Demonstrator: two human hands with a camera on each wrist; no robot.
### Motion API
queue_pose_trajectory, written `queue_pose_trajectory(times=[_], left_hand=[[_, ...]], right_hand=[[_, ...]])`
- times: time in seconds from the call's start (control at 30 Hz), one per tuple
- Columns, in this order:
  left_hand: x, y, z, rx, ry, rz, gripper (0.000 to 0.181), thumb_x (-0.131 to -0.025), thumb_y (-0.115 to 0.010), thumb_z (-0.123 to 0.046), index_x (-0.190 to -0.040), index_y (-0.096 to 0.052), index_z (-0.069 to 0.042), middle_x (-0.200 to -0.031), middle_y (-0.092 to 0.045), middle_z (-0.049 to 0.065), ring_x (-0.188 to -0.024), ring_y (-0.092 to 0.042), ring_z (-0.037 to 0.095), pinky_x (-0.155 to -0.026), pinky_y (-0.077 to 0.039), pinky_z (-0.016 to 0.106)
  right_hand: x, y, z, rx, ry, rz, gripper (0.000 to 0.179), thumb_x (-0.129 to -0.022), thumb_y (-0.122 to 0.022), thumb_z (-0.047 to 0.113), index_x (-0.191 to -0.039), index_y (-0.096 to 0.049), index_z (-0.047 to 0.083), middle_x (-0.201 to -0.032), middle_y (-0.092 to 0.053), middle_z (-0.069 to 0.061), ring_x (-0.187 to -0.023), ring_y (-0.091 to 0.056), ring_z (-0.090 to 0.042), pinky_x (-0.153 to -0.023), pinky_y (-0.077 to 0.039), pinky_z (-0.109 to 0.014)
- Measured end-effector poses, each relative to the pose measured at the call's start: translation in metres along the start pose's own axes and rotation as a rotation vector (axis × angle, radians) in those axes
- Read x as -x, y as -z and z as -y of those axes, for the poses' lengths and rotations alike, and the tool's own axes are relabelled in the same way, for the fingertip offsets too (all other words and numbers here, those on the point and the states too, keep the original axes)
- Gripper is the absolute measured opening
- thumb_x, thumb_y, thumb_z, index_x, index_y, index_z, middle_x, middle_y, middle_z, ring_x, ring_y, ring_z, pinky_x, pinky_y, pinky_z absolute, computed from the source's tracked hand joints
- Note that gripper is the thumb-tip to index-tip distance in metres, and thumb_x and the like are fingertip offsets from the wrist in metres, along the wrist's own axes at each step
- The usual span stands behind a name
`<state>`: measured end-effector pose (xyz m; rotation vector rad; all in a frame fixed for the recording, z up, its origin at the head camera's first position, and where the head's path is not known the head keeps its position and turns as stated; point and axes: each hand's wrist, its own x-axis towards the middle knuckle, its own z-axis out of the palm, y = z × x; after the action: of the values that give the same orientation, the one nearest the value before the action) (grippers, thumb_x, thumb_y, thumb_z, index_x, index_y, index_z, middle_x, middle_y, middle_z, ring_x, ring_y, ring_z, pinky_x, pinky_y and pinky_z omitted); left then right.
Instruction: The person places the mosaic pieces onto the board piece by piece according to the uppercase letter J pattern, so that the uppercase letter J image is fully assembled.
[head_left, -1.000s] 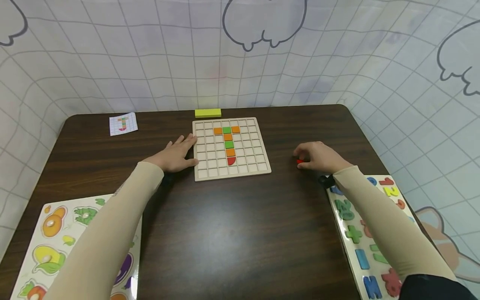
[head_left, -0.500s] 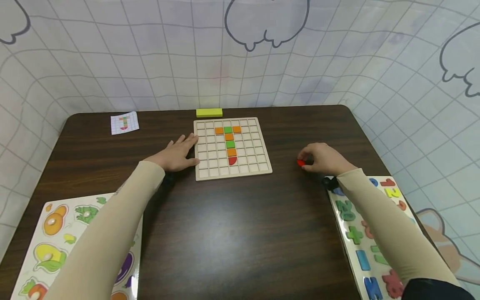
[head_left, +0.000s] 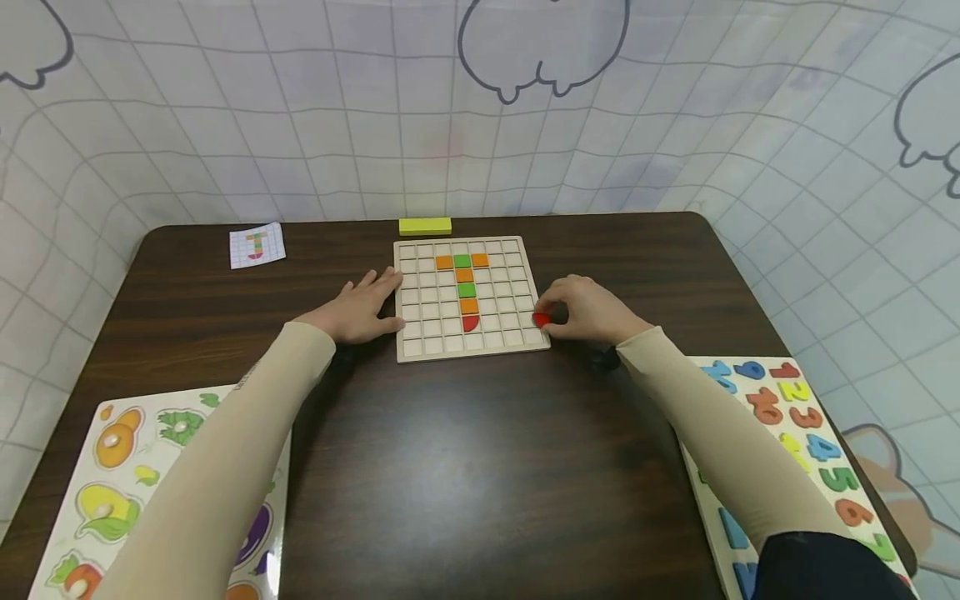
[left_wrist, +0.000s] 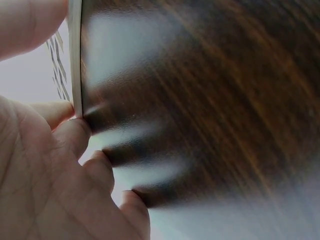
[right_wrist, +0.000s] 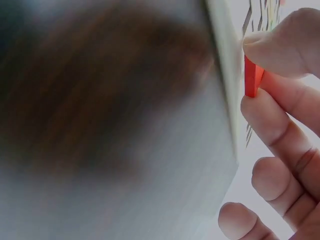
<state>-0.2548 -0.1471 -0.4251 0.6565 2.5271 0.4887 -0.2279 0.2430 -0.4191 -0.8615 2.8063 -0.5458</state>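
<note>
A wooden grid board (head_left: 427, 345) lies at the middle of the table, with orange and green square tiles in a T-like column and a red quarter-round tile (head_left: 470, 322) at its foot. My left hand (head_left: 357, 310) rests at the board's left edge, fingers spread and touching the rim, as the left wrist view also shows. My right hand (head_left: 588, 310) is at the board's right edge. Between thumb and fingers it pinches a red tile (right_wrist: 251, 75), held just over the rim; the fingers cover part of its outline.
A small pattern card (head_left: 257, 245) lies at the back left. Behind the board is a yellow-green block (head_left: 425, 227). A vegetable puzzle board (head_left: 123, 481) lies front left, a number puzzle board (head_left: 808, 439) front right, each partly under a forearm.
My right hand has moved left from the bare table to the board's right edge, carrying the red tile. The left hand has stayed at the board's left edge.
</note>
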Motion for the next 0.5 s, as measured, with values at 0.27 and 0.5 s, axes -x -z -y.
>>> queue_pose_trajectory(times=[0.27, 0.5], left_hand=[[0.0, 0.0, -0.001, 0.014, 0.007, -0.004, 0.086, -0.107, -0.054, -0.037, -0.168, -0.003, -0.006, -0.176, 0.003, 0.018, -0.162, 0.006, 0.045, -0.128, 0.002, 0.069], [-0.001, -0.001, 0.002, 0.007, 0.011, 0.001, 0.085, -0.108, -0.053, -0.039, -0.168, -0.002, -0.007, -0.176, 0.004, 0.017, -0.163, 0.007, 0.044, -0.128, 0.002, 0.068]], right_hand=[[-0.045, -0.019, 0.039, 0.009, 0.11, -0.008, 0.018, -0.089, -0.077, 0.019, -0.105, -0.083, 0.014, -0.104, -0.077, -0.001, -0.097, -0.065, -0.022, -0.093, -0.054, -0.04], [-0.07, -0.032, 0.066, 0.033, 0.184, -0.008, 0.017, -0.091, -0.076, 0.02, -0.106, -0.083, 0.016, -0.1, -0.075, 0.0, -0.096, -0.063, -0.022, -0.087, -0.052, -0.037]])
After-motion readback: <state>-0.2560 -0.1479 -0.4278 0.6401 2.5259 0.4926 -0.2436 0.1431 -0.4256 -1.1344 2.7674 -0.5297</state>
